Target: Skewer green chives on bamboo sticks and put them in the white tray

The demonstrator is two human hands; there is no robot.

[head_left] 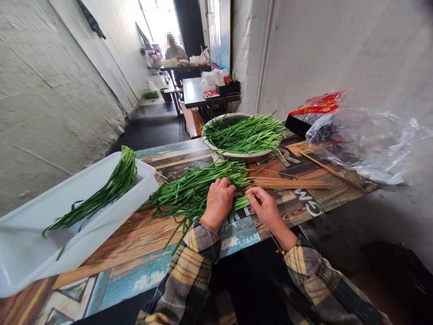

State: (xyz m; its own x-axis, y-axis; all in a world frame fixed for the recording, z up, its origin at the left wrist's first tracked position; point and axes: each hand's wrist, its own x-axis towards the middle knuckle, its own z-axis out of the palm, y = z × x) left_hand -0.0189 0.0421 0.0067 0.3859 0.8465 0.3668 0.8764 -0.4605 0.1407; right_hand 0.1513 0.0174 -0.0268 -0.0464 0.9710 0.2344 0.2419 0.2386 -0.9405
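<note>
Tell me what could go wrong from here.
1. The skewers lie loose beside the right hand; their points could prick it.
2. The chives under the left hand trail toward the table's near edge and may slide off.
3. The white tray seems to jut past the table; a nudge might tip it.

Glossy white plastic tray [20, 253], painted wooden table [142, 253]

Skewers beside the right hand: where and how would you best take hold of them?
Probably mid-bundle, from above. The skewers lie flat and parallel on the table, their middle clear of the chives; a grip across them keeps them together.
</note>
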